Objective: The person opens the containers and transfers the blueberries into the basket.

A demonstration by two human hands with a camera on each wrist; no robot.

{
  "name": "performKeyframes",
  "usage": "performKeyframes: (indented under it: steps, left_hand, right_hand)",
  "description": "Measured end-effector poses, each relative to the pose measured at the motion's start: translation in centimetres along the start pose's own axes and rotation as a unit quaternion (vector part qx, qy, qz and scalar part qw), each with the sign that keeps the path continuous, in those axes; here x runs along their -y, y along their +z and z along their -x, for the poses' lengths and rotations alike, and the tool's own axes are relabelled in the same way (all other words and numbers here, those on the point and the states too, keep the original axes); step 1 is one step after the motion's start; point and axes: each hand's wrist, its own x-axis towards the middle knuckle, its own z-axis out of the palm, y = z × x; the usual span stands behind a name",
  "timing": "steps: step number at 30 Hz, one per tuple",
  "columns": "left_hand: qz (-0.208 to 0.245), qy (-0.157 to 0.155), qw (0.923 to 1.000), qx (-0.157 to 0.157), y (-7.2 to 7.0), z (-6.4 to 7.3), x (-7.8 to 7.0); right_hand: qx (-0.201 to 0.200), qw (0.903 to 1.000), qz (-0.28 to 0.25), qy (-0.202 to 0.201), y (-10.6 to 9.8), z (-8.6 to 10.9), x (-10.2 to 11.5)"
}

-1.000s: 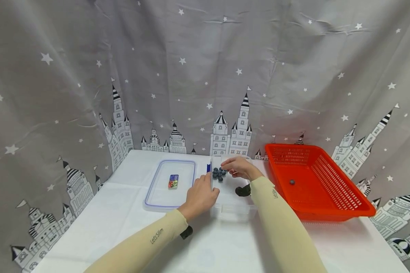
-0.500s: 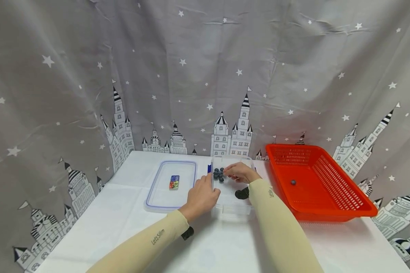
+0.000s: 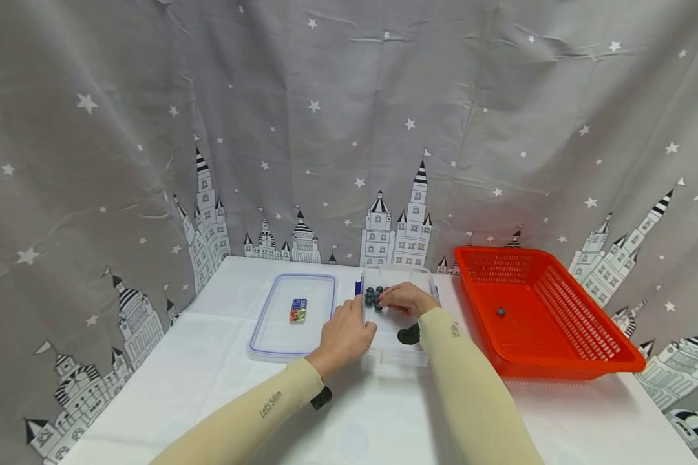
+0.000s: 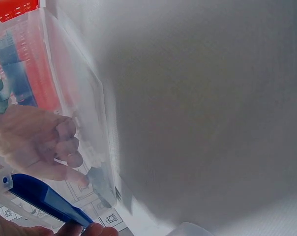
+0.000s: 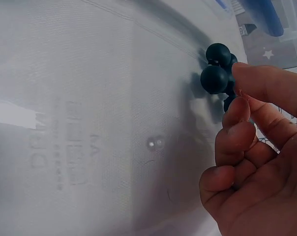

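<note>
While the left hand grips the clear box by its left side, the right hand dips inside, curled fingertips at the dark berries; whether they pinch one, I cannot tell. Left on the worktop lies a blue-edged lid; right, a red basket holds one berry. Behind hangs a grey curtain.

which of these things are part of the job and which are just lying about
Part of the job, it seems:
dark balls, at the right hand
clear container, held by the left hand
red basket, probably, with one loose ball inside

Just lying about:
blue-edged lid, perhaps for later
printed label, on the lid
starry curtain, backdrop
</note>
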Motion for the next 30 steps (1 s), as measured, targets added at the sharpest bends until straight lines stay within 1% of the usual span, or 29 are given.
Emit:
performKeyframes:
  steps: [3, 9, 14, 17, 19, 23, 25, 28, 30]
  left_hand:
    - [0.001, 0.004, 1.0000, -0.001, 0.1, -0.1, 0.1]
    - [0.001, -0.001, 1.0000, -0.004, -0.1, -0.3, 0.0]
    - [-0.001, -0.004, 1.0000, -0.006, -0.3, -0.4, 0.0]
    - [0.002, -0.006, 1.0000, -0.007, -0.4, -0.3, 0.1]
    - [0.005, -0.009, 0.9999, -0.006, -0.3, -0.3, 0.1]
    - [0.012, -0.009, 0.9999, -0.002, -0.1, -0.3, 0.0]
    - [0.011, -0.009, 0.9999, -0.001, 0.0, -0.2, -0.1]
    - [0.009, -0.011, 0.9999, 0.000, 0.0, -0.1, -0.2]
    - [0.008, -0.010, 0.9999, 0.005, 0.1, 0.1, -0.2]
  right_hand:
    - [-0.004, 1.0000, 0.000, 0.000, 0.0, 0.1, 0.0]
    - [-0.009, 0.9999, 0.008, -0.010, 0.2, 0.3, 0.1]
    - [-0.018, 0.9994, 0.026, -0.015, 0.4, 0.3, 0.3]
    - [-0.016, 0.9987, 0.042, -0.024, 0.5, 0.5, 0.5]
    - [-0.012, 0.9988, 0.039, -0.027, 0.5, 0.6, 0.5]
    - [-0.013, 0.9995, 0.022, -0.019, 0.5, 0.5, 0.2]
    - [-0.017, 0.9995, 0.022, -0.016, 0.5, 0.4, 0.0]
    - [-0.021, 0.9986, 0.041, -0.026, 0.7, 0.4, -0.4]
    - [-0.024, 0.9981, 0.050, -0.025, 0.9, 0.5, -0.7]
